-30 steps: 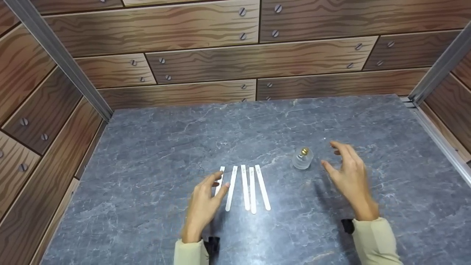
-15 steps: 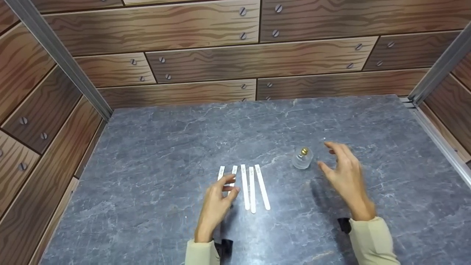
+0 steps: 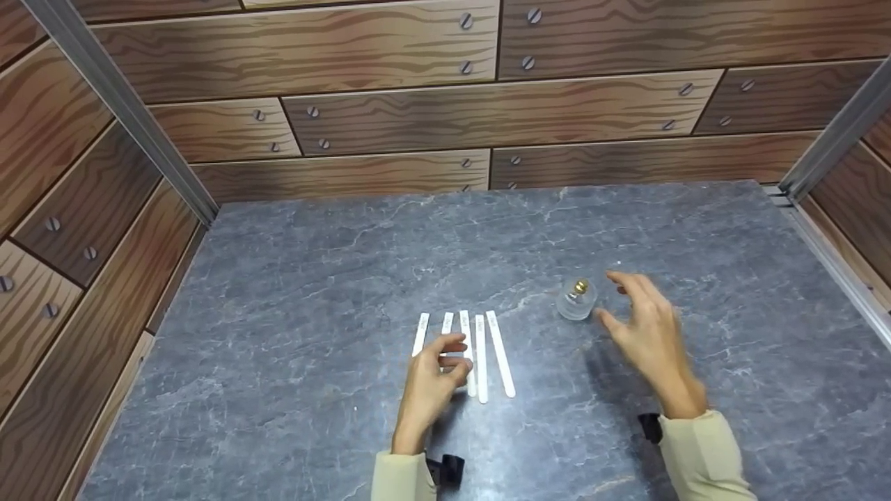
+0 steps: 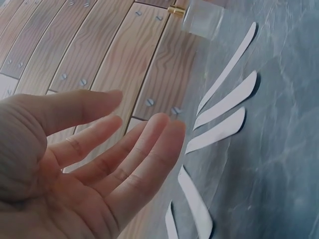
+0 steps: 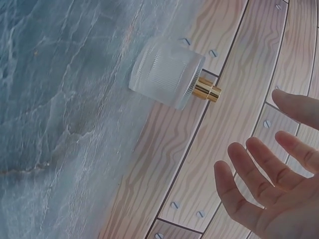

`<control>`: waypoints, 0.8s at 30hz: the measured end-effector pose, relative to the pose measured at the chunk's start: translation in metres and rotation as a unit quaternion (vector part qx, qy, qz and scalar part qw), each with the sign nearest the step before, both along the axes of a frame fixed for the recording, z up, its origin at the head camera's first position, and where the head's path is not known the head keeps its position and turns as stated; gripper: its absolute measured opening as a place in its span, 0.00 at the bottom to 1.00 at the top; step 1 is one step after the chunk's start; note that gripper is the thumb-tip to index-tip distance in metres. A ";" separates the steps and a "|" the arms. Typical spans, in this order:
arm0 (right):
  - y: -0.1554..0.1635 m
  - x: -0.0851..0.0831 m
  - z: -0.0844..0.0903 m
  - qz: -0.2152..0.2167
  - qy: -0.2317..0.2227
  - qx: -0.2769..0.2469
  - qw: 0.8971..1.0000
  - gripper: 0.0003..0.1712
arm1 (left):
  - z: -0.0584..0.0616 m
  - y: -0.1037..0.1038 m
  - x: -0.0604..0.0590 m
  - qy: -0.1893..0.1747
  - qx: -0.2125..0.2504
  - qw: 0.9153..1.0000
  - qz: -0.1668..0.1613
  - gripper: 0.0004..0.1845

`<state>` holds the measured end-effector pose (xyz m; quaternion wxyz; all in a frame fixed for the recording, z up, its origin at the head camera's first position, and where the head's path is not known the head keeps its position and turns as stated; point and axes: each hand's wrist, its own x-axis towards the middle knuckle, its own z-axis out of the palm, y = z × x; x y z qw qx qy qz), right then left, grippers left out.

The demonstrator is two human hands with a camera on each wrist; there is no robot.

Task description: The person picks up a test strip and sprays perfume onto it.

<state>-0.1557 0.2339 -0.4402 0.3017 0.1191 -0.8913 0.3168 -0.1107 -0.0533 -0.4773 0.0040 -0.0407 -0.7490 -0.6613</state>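
Several flat white paper strips [image 3: 502,355] lie fanned out on the table, with small print at their far ends. Over the left ones hovers my left hand [image 3: 433,379], its fingers loosely bent and nothing between them; it hides parts of those strips. In the left wrist view, a gap separates the fingertips from the strips [image 4: 219,134]. A clear glass perfume bottle [image 3: 576,303] with a gold spray neck [image 5: 207,89] stands upright right of the strips. My right hand [image 3: 647,334] is held just right of the bottle, apart from it, with relaxed fingers and an empty palm.
The grey marbled tabletop [image 3: 313,278] reaches back to a wood-plank patterned wall [image 3: 390,125]. Metal frame posts [image 3: 132,118] stand at the corners. A dark wrist camera mount [image 3: 445,472] sits at the left sleeve.
My left hand has moved right across the strips, from the leftmost one toward the middle. My right hand has drifted slightly left, closer to the bottle. Strips and bottle stay in place.
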 end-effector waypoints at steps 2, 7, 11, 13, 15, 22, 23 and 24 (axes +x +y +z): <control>-0.001 0.000 0.000 0.003 -0.003 0.001 1.000 0.32 | -0.001 0.004 -0.001 -0.009 0.012 1.000 0.004 0.20; -0.001 0.000 -0.001 0.007 -0.010 0.000 1.000 0.33 | -0.004 0.012 -0.003 -0.044 0.019 0.999 0.019 0.21; 0.000 0.000 -0.002 0.006 -0.010 -0.001 1.000 0.33 | -0.006 0.019 -0.003 -0.058 0.022 0.998 0.029 0.21; 0.000 0.000 -0.002 0.007 -0.014 -0.002 1.000 0.33 | -0.007 0.022 -0.004 -0.061 0.025 0.997 0.033 0.20; -0.001 0.000 -0.002 0.007 -0.019 -0.002 1.000 0.32 | -0.008 0.025 -0.005 -0.065 0.023 0.997 0.036 0.20; 0.000 0.000 -0.005 0.003 -0.020 0.000 1.000 0.32 | -0.011 0.035 -0.008 -0.075 0.015 0.996 0.048 0.19; 0.000 -0.001 -0.006 0.003 -0.018 0.001 1.000 0.32 | -0.011 0.037 -0.008 -0.075 0.010 0.996 0.048 0.19; 0.001 -0.001 -0.007 0.003 -0.016 0.001 1.000 0.32 | -0.011 0.038 -0.008 -0.074 0.003 0.996 0.048 0.19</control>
